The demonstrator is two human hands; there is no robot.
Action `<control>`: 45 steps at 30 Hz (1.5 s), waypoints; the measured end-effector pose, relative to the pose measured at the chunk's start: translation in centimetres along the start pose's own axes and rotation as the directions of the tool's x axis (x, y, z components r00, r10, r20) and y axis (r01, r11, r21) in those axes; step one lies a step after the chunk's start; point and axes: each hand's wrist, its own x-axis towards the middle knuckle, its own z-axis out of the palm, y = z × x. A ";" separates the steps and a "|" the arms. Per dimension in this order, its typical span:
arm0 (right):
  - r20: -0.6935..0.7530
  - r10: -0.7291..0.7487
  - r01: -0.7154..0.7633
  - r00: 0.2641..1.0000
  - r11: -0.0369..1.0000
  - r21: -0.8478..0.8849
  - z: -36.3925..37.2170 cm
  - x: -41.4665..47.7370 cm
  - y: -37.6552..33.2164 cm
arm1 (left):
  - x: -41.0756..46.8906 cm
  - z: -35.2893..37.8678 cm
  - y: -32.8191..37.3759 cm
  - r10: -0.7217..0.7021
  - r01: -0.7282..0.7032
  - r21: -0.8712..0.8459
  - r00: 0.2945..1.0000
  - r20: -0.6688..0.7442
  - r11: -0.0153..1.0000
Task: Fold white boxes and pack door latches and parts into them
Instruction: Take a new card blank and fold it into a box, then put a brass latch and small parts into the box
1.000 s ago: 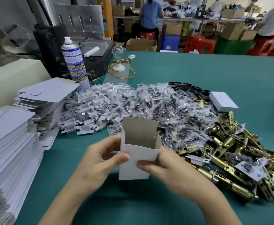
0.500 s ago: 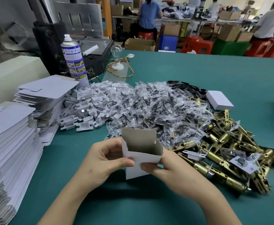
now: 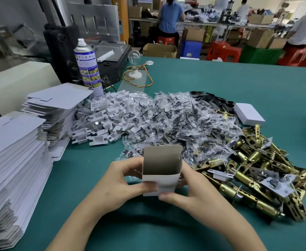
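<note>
Workshop bench (image 3: 221, 91), teal-covered, other workers far behind.

Largest items: tall stacks of flat white card box blanks (image 3: 12, 151) along the left edge. Mid-bench is a heap of clear plastic bags holding dark screws (image 3: 175, 124). To its right lies a pile of brass door latches (image 3: 257, 178), to its left a smaller heap of white plastic inserts (image 3: 101, 120). One closed white box (image 3: 247, 114) sits beyond the latches.

Work piece: small white card box with grey-brown inside (image 3: 160, 180), held above the near bench, between the bags and the person.

Change over the last second: the box was slanted with its mouth skewed. It now stands squared, mouth facing up toward the camera and top flap upright at the far side.

Left grip (image 3: 119, 183) clasps the left wall, thumb on the front face. Right grip (image 3: 190, 194) clasps the right wall, thumb low on the front.

Nothing visible inside. Bottom closure hidden.

Judgement: folding looks about done, so this box seems ready for a latch and a bag.
</note>
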 end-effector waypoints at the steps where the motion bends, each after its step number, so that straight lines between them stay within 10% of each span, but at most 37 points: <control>1: -0.021 -0.006 0.004 1.000 0.998 -0.064 -0.6 -0.5 -0.1 | 0.0 0.1 0.0 0.002 -0.002 0.003 1.000 -0.006 1.000; 8: -0.381 -0.037 -0.182 0.924 0.834 -0.521 -6.8 -3.1 -0.8 | 0.2 1.1 -0.5 0.043 -0.041 0.043 0.998 -0.054 0.998; 22: -0.232 0.454 -0.400 0.860 0.318 -0.860 -12.2 -1.5 0.1 | 0.2 3.4 -0.8 0.065 -0.061 0.046 0.995 -0.076 0.997; 35: -0.172 0.419 -0.335 0.891 0.353 -0.874 -13.5 -1.1 0.1 | 0.2 3.3 -1.0 0.087 -0.085 0.043 0.995 -0.050 0.995; 45: -0.374 0.235 -0.407 0.897 0.770 -0.492 -14.8 -0.2 -4.7 | 0.1 3.2 -0.8 0.080 -0.078 0.042 0.996 -0.048 0.996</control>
